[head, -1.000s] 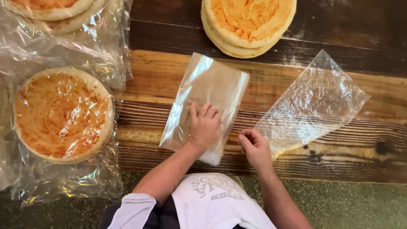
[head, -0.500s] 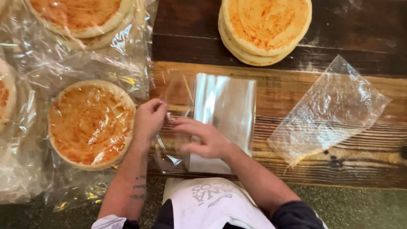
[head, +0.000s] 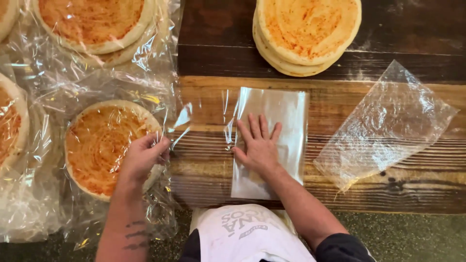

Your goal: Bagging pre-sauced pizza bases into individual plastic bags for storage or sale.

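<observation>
- While the right hand (head: pixel 259 145) lies flat, fingers spread, on the stack of clear bags (head: pixel 272 140) on the table (head: pixel 340 199), that film looks light, limp, slippery.
- Left hand (head: pixel 143 157) pinches one loose sheet (head: pixel 182 123) at its edge, the likeliest hold.

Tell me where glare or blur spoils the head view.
Head view: sharp overall; white glare streaks the crinkled plastic wrap around the sauced flatbreads at left; a soft sheen whitens the bag stack under the right hand; the left hand pinches a nearly invisible clear sheet, traced only by its highlights; the loose bag is evenly lit.
</observation>
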